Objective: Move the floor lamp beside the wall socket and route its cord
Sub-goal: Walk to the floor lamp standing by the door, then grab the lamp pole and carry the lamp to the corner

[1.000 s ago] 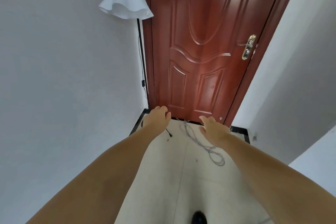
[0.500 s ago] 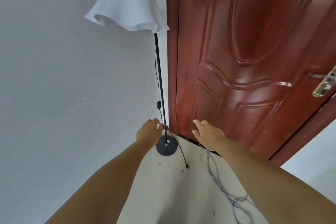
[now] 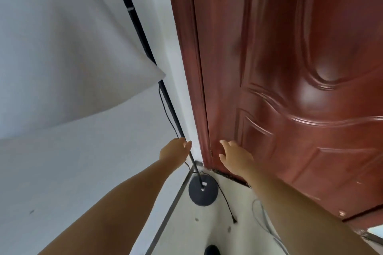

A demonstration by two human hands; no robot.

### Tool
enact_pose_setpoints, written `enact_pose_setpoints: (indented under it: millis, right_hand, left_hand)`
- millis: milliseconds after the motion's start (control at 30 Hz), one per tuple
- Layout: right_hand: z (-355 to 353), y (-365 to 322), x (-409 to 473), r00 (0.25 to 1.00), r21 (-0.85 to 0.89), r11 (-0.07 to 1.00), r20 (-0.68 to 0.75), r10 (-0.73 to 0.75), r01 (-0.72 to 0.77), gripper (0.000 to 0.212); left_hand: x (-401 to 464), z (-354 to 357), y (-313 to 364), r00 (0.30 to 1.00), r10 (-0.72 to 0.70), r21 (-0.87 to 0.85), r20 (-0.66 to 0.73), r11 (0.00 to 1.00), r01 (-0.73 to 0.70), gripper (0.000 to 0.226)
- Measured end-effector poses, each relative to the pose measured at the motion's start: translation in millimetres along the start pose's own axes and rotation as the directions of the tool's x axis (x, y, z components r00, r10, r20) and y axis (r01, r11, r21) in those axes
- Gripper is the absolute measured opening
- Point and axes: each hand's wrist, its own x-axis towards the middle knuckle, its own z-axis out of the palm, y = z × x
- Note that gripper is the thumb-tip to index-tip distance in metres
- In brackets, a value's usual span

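Observation:
The floor lamp stands in the corner between the white wall and the door. Its black pole [image 3: 143,33] runs down to a round black base [image 3: 199,196], and its white shade [image 3: 68,58] fills the upper left. The black lamp cord [image 3: 166,109] hangs along the pole and trails over the floor to a loose plug [image 3: 234,220]. My left hand [image 3: 174,152] is at the lower pole, which passes between thumb and fingers, not clasped. My right hand [image 3: 236,156] hovers open in front of the door's lower edge. No wall socket is in view.
A red-brown panelled door [image 3: 300,89] fills the right side. The white wall [image 3: 62,182] on the left meets the pale floor at a dark skirting strip [image 3: 172,209]. A thin grey cable [image 3: 264,219] lies looped on the floor. My dark shoe [image 3: 211,250] shows at the bottom edge.
I have come much closer to the lamp, so the shade now looms large. My left hand has risen from near the base to the pole. My right hand stays open by the door.

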Motion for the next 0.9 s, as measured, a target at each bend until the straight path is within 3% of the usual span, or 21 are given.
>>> enact_pose_setpoints:
  millis: [200, 333, 433, 567, 700, 900]
  right_hand:
    - [78.6, 28.6, 77.5, 0.993, 0.096, 0.995, 0.122, 0.004, -0.016, 0.051]
    - [156.6, 57.5, 115.1, 0.970, 0.137, 0.989, 0.242, 0.017, -0.052, 0.049]
    - [210.4, 79.6, 135.5, 0.947, 0.143, 0.986, 0.318, 0.034, -0.084, 0.050]
    - [256.1, 96.8, 157.6, 0.915, 0.144, 0.979, 0.398, 0.073, -0.141, 0.049]
    - [284.1, 88.3, 191.0, 0.913, 0.195, 0.967, 0.401, 0.074, -0.164, 0.051]
    - [355.3, 87.2, 262.2, 0.928, 0.189, 0.975, 0.371, 0.040, -0.118, 0.065]
  left_hand:
    - [52.6, 70.2, -47.9, 0.958, -0.274, -0.020, 0.083, 0.961, 0.277, 0.039]
    - [96.0, 128.9, -78.1, 0.881, -0.452, -0.295, 0.137, 0.831, 0.472, 0.082]
    - [135.2, 157.6, -78.9, 0.902, -0.410, -0.618, 0.132, 0.677, 0.398, 0.083]
    - [165.0, 170.8, -65.4, 0.908, -0.419, -0.792, -0.018, 0.560, 0.243, 0.020]
    - [162.1, 176.5, -61.6, 0.898, -0.441, -0.871, -0.013, 0.446, 0.207, 0.040]
    - [169.6, 186.4, -73.4, 0.923, -0.356, -0.893, -0.144, 0.449, 0.033, 0.048]
